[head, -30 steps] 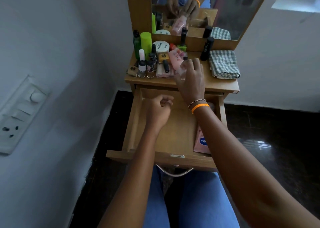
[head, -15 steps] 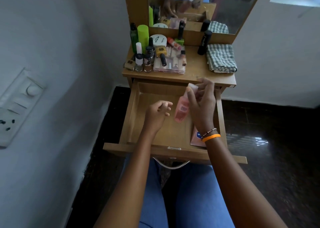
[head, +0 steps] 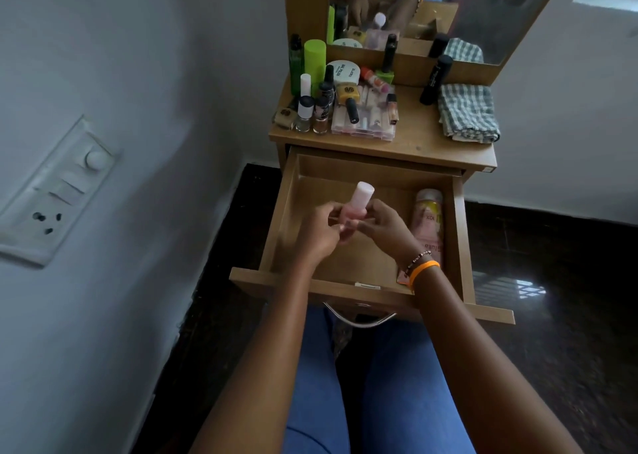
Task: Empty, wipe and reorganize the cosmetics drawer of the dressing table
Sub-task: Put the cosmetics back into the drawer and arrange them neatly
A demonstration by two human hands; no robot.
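Both hands, left hand [head: 319, 232] and right hand [head: 381, 227], pinch a small pink bottle [head: 355, 208] between their fingertips above the open drawer [head: 459, 232]. Its white cap sticks up beyond the fingers. It looks light, rigid and smooth, so hold the body, not the cap.

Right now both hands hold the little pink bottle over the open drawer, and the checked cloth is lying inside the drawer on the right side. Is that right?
Not quite. The left hand and right hand do hold the pink bottle over the open drawer, but the checked cloth lies folded on the tabletop, right side. The head view shows it; what lies inside the drawer on the right is a pink tube.
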